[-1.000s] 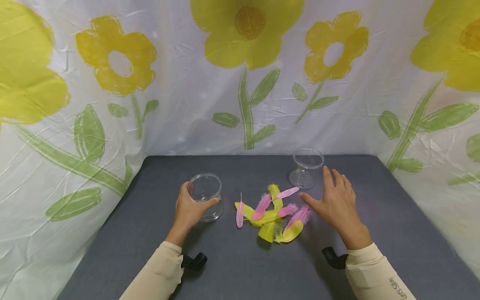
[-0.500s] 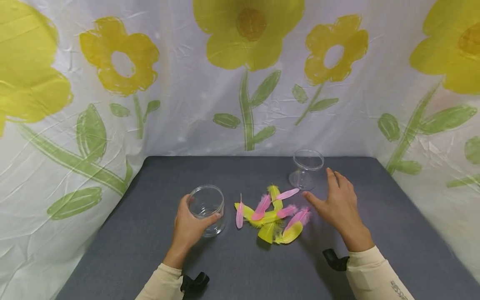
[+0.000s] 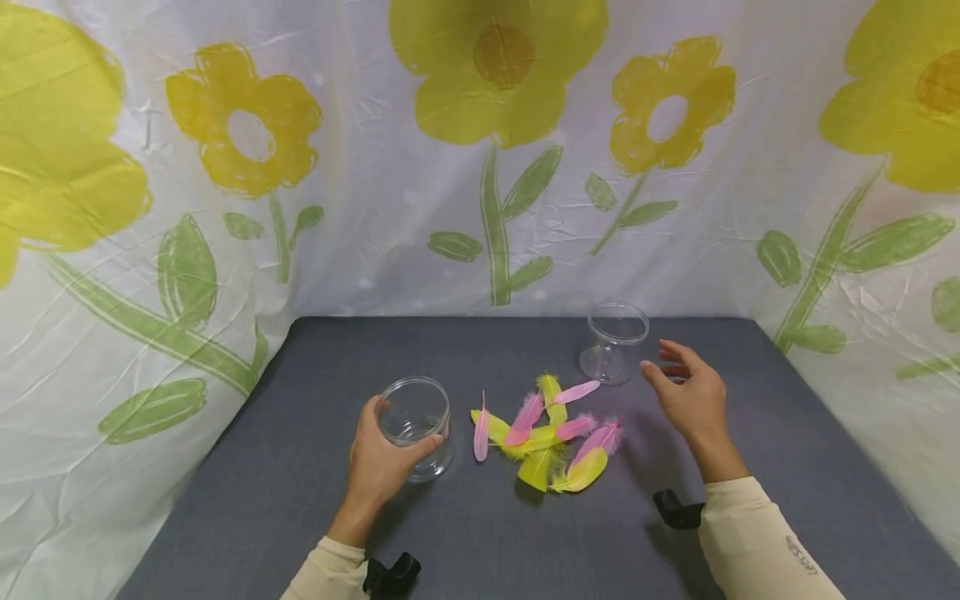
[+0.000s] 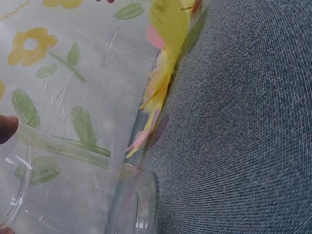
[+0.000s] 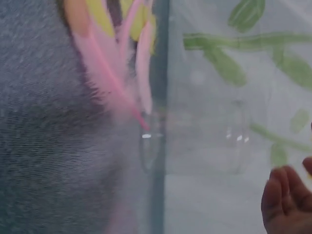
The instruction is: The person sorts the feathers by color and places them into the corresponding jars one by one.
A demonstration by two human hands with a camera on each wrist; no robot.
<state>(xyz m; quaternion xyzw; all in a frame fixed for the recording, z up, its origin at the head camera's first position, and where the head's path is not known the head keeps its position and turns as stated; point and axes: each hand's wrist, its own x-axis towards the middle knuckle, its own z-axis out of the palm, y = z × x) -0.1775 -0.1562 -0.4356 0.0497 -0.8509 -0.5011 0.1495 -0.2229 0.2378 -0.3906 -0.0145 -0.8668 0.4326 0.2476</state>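
Left hand [image 3: 386, 462]: thumb [image 3: 422, 451] across the near side of the clear left jar [image 3: 417, 414], fingers round its left side; the jar is held, mouth up. Base is at or close to the table [image 3: 480, 542]; contact cannot be told.

Right hand [image 3: 692, 398]: fingers loosely bent, thumb set apart from them, a moderate gap between. Position: just right and slightly near of the second clear jar, the right jar [image 3: 615, 341]. In the right wrist view, hand and jar appear apart. Right jar stands upright on the far right part of the table.

Between the hands: a loose pile of feathers [image 3: 540, 437], pink and yellow, overlapping, on the middle of the table. One pink feather [image 3: 481, 433] lies at the left end of the pile, just right of the left jar. Another, at the far right end, points toward the right jar's base.

Further out: pale sleeves [image 3: 765, 533] on both arms, a black wrist mount [image 3: 678, 509] at each cuff. Dark grey cloth covers the table. Around the far, left and right sides hangs a white curtain [image 3: 367, 208] printed with yellow flowers [image 3: 504, 100].
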